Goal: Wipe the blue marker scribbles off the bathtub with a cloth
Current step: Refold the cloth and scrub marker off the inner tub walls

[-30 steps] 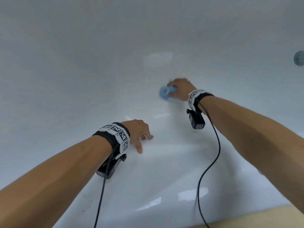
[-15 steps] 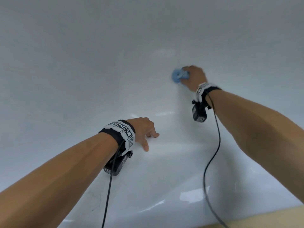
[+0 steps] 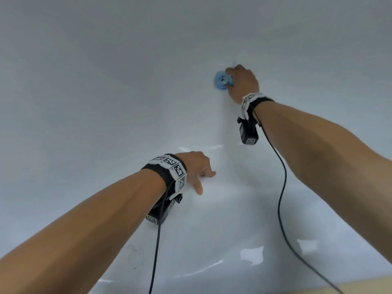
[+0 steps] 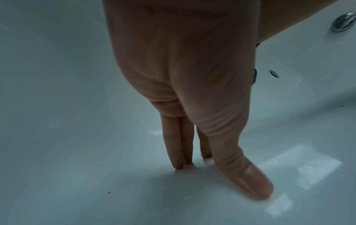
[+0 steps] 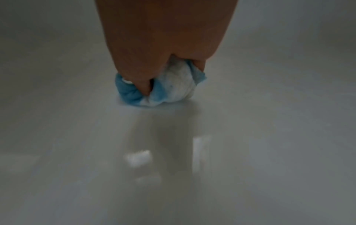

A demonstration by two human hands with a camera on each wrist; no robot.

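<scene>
My right hand grips a bunched blue and white cloth and presses it against the far sloping wall of the white bathtub. In the right wrist view the cloth is balled under my curled fingers, touching the tub. No blue scribbles show on the wall around the cloth. My left hand rests on the tub floor nearer to me, its straight fingers and thumb propped on the surface, holding nothing.
A chrome fitting and a small round chrome fitting sit on the tub wall to the right in the left wrist view. Black cables hang from both wrist cameras. A tan strip lies at the bottom right.
My right hand has slid the cloth up and away along the tub wall. The left hand stays propped on the tub floor.
</scene>
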